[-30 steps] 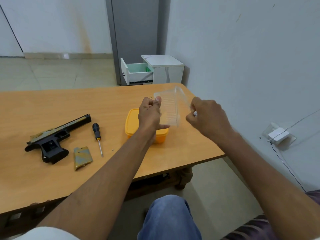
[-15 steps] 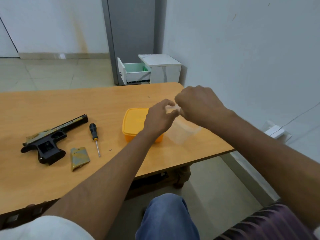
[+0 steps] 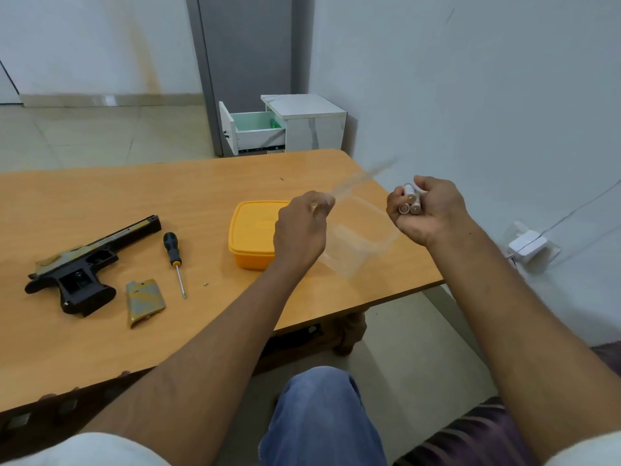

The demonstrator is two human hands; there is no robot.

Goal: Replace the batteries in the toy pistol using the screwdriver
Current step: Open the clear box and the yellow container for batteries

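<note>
Holding three batteries [image 3: 409, 202] in curled fingers, right hand [image 3: 427, 210] sits centre-right of frame. Left hand [image 3: 300, 230] pinches clear plastic case [image 3: 359, 230]. Toy pistol [image 3: 88, 264], grip cover [image 3: 144, 301] and screwdriver [image 3: 174, 260] lie lower left on bench [image 3: 117, 196].

One head-worn wide-angle camera looks forward and down from the seated person's eye level. It sits close over both forearms, facing the wooden table [image 3: 100, 203] and probably a room corner beyond.

Screwdriver [image 3: 174, 260] right of pistol [image 3: 89, 264]
</note>
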